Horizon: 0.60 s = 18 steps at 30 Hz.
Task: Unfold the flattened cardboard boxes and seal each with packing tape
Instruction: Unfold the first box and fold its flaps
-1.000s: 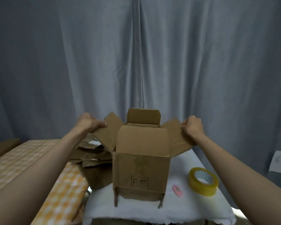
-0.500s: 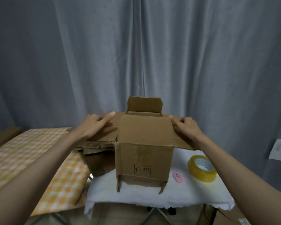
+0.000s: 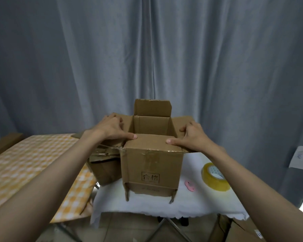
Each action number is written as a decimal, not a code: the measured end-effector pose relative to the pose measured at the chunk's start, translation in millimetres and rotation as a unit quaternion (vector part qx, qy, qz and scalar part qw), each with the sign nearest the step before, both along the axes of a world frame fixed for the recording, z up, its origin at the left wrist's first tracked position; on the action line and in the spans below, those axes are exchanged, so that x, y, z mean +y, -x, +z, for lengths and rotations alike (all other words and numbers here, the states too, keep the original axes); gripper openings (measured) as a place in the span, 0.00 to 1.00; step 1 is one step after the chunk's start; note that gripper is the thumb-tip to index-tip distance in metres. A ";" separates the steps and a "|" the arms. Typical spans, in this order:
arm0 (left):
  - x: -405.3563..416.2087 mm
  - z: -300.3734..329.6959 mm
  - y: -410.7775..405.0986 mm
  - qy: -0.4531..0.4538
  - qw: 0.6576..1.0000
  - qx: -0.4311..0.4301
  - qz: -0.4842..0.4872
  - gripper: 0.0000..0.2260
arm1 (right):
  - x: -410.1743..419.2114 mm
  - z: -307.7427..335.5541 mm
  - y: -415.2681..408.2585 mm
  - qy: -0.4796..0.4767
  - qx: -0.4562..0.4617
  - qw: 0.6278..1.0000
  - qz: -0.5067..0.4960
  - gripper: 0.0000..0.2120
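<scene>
The cardboard box [image 3: 151, 165] is standing upright near the middle of the white-covered desk [image 3: 191, 203], its open top facing up and its printed front wall facing the person. The near flap [image 3: 151, 142] is lying folded inward over the front part of the opening; the far flap [image 3: 152, 110] is standing upright at the back; the two side flaps are lying spread outward under the hands.

The left hand [image 3: 110, 129] is resting on the left side flap with its thumb pressing on the near flap's left corner. The right hand [image 3: 192, 137] is mirroring it on the right side flap, thumb on the near flap's right corner. The fingers of both are loosely bent over the cardboard; whether they are curling under an edge cannot be told. The box is lying directly ahead and between the hands, equally near to each, so folding the side flaps inward appears to call for both hands moving toward the box's centre line.

The roll of packing tape [image 3: 215, 177] is lying flat toward the desk's right edge, nearer the right hand. A small pink object [image 3: 189, 185] is lying between tape and box. More flattened cardboard [image 3: 104, 161] is lying at the desk's left edge, beside the checked surface [image 3: 24, 172].
</scene>
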<state>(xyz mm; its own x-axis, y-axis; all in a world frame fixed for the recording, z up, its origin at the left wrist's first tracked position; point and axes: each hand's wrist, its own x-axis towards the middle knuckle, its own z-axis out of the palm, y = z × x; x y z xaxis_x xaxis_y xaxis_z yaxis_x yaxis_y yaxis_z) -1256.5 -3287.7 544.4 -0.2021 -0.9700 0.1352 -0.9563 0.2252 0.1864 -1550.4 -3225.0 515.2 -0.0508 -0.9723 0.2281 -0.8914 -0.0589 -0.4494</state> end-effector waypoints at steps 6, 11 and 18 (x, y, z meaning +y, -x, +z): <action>-45.6 24.4 34.8 -0.026 0.998 0.048 -0.016 0.46 | -3.2 2.9 -11.5 0.014 0.036 0.999 0.007 0.39; -77.4 27.6 53.4 0.006 0.991 0.135 -0.021 0.50 | -9.5 1.9 -6.2 0.027 0.056 0.998 0.009 0.41; -38.8 31.3 40.5 -0.109 0.987 -0.052 -0.102 0.44 | -8.1 7.2 -3.6 0.012 0.069 0.998 0.000 0.39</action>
<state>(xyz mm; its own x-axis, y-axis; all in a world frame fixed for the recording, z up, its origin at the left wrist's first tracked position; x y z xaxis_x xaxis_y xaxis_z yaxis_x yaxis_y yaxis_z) -1297.1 -3326.5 575.7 -0.3978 -0.9116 -0.1036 -0.9118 0.3802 0.1552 -1546.9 -3233.1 522.4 -0.0168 -0.9665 0.2561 -0.9445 -0.0687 -0.3213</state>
